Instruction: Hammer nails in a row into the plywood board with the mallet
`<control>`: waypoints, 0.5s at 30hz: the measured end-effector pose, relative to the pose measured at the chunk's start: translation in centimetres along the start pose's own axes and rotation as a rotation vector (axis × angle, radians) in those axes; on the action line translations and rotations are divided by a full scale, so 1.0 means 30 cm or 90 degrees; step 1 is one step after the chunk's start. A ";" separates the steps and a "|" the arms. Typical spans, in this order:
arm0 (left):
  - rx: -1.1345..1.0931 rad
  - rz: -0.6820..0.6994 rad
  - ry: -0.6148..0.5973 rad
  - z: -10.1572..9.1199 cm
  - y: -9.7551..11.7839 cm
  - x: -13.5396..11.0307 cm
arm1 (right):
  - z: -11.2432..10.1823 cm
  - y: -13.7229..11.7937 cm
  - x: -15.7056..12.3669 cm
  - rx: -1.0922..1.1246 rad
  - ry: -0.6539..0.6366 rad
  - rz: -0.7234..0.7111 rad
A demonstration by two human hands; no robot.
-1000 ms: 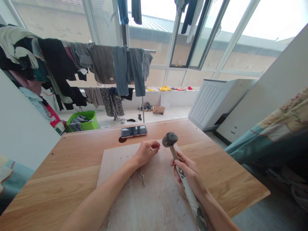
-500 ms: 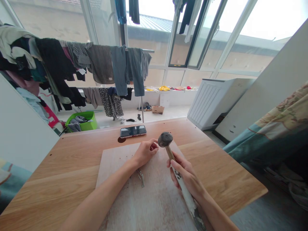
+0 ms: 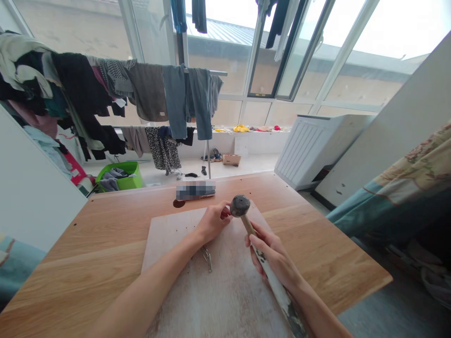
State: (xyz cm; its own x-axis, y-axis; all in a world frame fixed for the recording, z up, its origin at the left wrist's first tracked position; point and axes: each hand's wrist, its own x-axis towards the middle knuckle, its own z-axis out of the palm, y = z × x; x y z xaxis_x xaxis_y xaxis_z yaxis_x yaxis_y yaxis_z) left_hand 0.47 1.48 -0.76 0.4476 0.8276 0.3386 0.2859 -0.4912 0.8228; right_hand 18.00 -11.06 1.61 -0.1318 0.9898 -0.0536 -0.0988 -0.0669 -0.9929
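Observation:
My right hand (image 3: 273, 249) is wrapped around the worn, paint-flecked handle of a hammer (image 3: 240, 205). Its dark, rounded head is up beside the fingertips of my left hand (image 3: 214, 220). Those left fingers are curled in a pinch near the far edge of a pale wooden board (image 3: 211, 300). The hammer head partly covers them, so what they hold, if anything, is hidden. Several loose nails (image 3: 210, 263) lie on the board next to my left wrist. Small dark holes or marks dot the board's left side.
A phone (image 3: 195, 191), partly pixelated, lies beyond the board near a round hole (image 3: 179, 203) in the wooden table (image 3: 310, 244). Behind the table stand a laundry-covered drying rack (image 3: 218, 73), a green tub (image 3: 132, 180) and a white appliance (image 3: 299, 150). A curtain (image 3: 394, 188) hangs at right.
The hammer head has dipped slightly and shifted a little to the left, closer to my left fingertips. My left hand stays in about the same place.

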 end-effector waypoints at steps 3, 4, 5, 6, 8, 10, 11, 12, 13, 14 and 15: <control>-0.002 0.001 -0.001 0.001 0.001 0.000 | 0.003 -0.006 -0.002 -0.013 0.002 0.005; -0.002 0.001 -0.002 0.001 0.002 -0.001 | 0.005 -0.008 -0.002 -0.014 0.001 0.008; 0.000 0.000 -0.002 0.000 0.003 -0.001 | 0.006 -0.009 -0.003 -0.013 0.002 0.008; 0.002 -0.002 -0.002 -0.001 0.005 -0.001 | 0.007 -0.010 -0.003 -0.008 0.003 0.007; 0.003 -0.003 -0.003 -0.003 0.008 -0.001 | 0.009 -0.010 -0.003 -0.003 0.003 0.003; -0.001 -0.002 -0.008 -0.006 0.010 -0.002 | 0.009 -0.010 -0.004 -0.006 0.000 0.004; -0.004 -0.002 -0.010 -0.006 0.011 -0.003 | 0.009 -0.010 -0.004 -0.006 0.000 0.004; -0.006 -0.002 -0.009 -0.006 0.011 -0.003 | 0.009 -0.011 -0.005 -0.004 0.001 0.003; -0.005 -0.003 -0.009 -0.004 0.010 -0.004 | 0.009 -0.012 -0.005 -0.001 0.004 0.002; -0.003 -0.003 -0.008 -0.001 0.008 -0.004 | 0.009 -0.013 -0.006 -0.002 0.005 0.002; -0.001 -0.002 -0.007 0.003 0.005 -0.004 | 0.010 -0.013 -0.006 -0.005 0.005 0.004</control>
State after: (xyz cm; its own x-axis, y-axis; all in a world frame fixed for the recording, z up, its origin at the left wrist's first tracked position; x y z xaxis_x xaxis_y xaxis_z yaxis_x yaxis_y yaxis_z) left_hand 0.53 1.28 -0.71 0.4553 0.8266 0.3308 0.2867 -0.4879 0.8245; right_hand 17.78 -11.25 2.04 -0.1243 0.9904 -0.0606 -0.0895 -0.0720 -0.9934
